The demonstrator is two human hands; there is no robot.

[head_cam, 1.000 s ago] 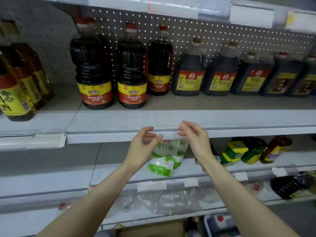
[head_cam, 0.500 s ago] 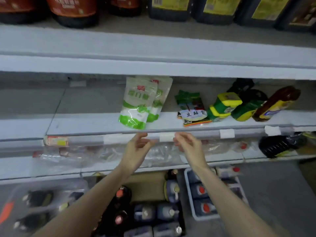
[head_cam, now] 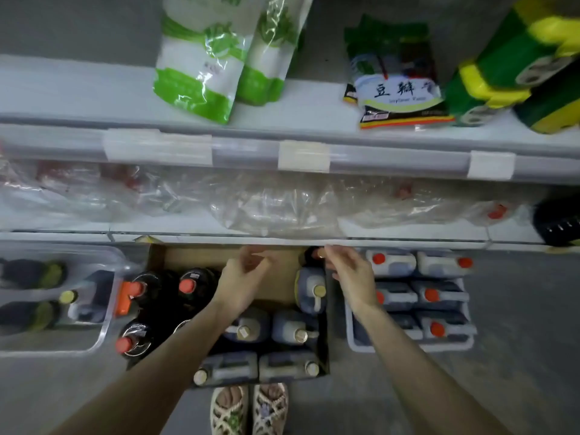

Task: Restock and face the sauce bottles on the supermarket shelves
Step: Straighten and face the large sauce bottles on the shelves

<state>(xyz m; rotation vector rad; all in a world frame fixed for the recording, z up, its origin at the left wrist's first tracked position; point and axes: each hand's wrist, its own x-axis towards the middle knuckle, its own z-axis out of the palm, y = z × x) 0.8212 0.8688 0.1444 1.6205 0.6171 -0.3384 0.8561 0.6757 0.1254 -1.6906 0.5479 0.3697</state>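
I'm judging the restock far from done: dark plastic sauce jugs with pale caps (head_cam: pixel 293 329) are sitting upright, side by side, in the brown cardboard box (head_cam: pixel 276 277) on the grey floor (head_cam: pixel 518 387) below the pale shelves (head_cam: pixel 62 98). My left hand (head_cam: pixel 248 277) and right hand (head_cam: pixel 348 271) are hovering over them, loosely curled, gripping nothing.

Green pouches (head_cam: pixel 201 58) top-cropped; bagged bottles (head_cam: pixel 276 202) indistinct

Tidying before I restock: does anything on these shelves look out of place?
Yes. Crumpled clear plastic wrapping sprawls loose along the lower grey shelf. On the shelf above, the green-and-yellow wrapped packs lie tipped over at the right, and the flat red-edged sauce packet lies slightly skewed.
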